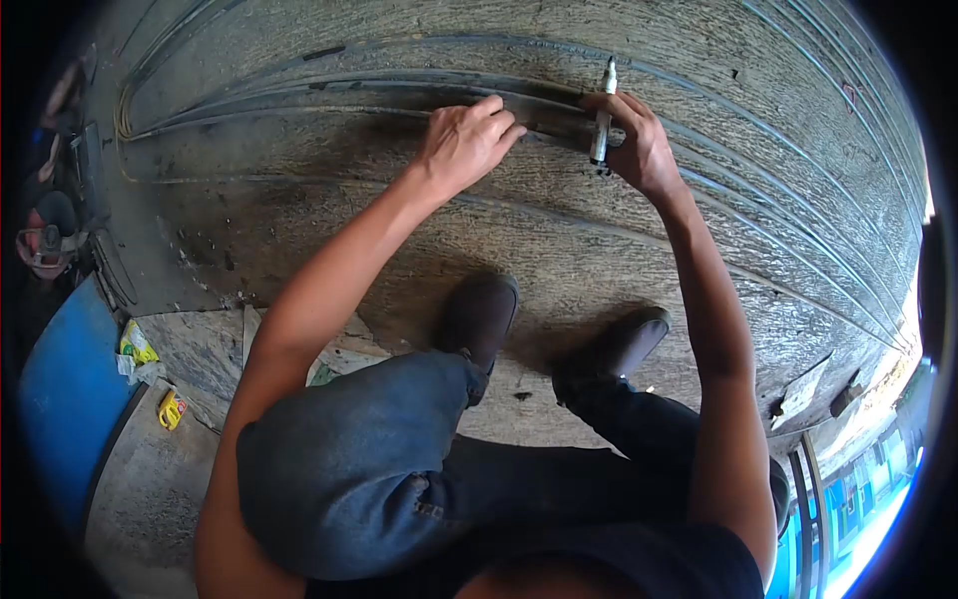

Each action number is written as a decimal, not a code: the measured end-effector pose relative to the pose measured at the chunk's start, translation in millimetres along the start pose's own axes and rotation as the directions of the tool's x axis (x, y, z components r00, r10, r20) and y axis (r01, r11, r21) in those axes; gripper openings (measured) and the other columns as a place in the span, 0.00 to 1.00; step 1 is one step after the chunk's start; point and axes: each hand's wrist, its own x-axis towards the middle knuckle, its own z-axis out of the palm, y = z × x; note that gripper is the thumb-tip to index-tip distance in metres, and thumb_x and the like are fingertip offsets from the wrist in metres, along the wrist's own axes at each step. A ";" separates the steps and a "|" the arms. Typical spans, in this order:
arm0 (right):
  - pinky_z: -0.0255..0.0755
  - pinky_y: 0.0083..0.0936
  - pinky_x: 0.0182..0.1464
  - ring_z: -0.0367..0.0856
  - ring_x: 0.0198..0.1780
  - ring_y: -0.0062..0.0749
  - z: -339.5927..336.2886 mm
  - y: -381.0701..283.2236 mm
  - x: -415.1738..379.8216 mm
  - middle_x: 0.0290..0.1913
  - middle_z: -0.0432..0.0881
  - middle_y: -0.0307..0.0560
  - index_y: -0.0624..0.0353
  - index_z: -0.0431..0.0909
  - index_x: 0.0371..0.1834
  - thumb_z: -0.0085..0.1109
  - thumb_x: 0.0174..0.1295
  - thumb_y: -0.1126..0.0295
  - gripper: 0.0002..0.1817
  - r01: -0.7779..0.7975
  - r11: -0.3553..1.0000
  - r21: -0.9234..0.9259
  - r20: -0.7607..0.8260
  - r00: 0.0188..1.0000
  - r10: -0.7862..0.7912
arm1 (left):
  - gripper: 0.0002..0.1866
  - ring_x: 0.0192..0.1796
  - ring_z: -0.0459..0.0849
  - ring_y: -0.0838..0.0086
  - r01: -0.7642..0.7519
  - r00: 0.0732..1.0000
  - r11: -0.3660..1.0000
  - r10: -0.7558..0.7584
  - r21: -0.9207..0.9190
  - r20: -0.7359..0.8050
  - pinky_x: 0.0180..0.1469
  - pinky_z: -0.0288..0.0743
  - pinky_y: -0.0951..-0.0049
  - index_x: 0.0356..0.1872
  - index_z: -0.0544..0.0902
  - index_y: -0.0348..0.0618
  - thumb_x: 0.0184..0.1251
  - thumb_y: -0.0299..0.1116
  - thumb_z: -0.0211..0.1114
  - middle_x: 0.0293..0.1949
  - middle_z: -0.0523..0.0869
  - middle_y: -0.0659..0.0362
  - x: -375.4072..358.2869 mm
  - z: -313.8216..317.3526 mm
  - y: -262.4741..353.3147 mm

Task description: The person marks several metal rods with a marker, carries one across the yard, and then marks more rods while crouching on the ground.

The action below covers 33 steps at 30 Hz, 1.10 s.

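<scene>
My right hand (644, 145) is closed around a white marker pen (604, 125), held upright with its dark tip pointing away from me. To its left, my left hand (467, 148) is closed, its fingers curled at the long thin metal rods (349, 110) on the ground. Whether a rod is pinched in those fingers is hidden. The rods fan out to the right and draw together at a bent end on the far left. Both hands are low over the rods, a short distance apart.
My two dark shoes (479, 314) stand on the rough ground just in front of the rods. A blue panel (75, 389) is at the left, with a yellow packet (172, 409) beside it. More rods (838, 80) curve along the upper right. Assorted gear (50, 240) lies at the far left.
</scene>
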 end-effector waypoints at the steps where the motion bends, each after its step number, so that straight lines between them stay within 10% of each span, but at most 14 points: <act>1: 0.81 0.42 0.57 0.85 0.53 0.51 -1.3 3.1 2.7 0.50 0.87 0.50 0.55 0.80 0.55 0.77 0.50 0.72 0.26 0.015 1.000 -0.013 -0.028 0.999 -0.016 | 0.09 0.29 0.89 0.63 0.005 1.000 1.000 -0.005 -0.017 -0.002 0.31 0.85 0.62 0.34 0.89 0.41 0.68 0.36 0.73 0.33 0.86 0.60 3.1 0.8 -1.3; 33: 0.77 0.41 0.53 0.84 0.46 0.47 33.6 -2.1 -19.9 0.42 0.87 0.46 0.53 0.83 0.52 0.72 0.45 0.78 0.26 0.048 0.973 -0.225 -0.308 0.944 -0.118 | 0.16 0.34 0.89 0.68 -0.067 0.941 0.997 0.079 0.046 -0.329 0.41 0.82 0.68 0.45 0.91 0.46 0.59 0.40 0.79 0.48 0.89 0.64 14.7 36.5 -1.0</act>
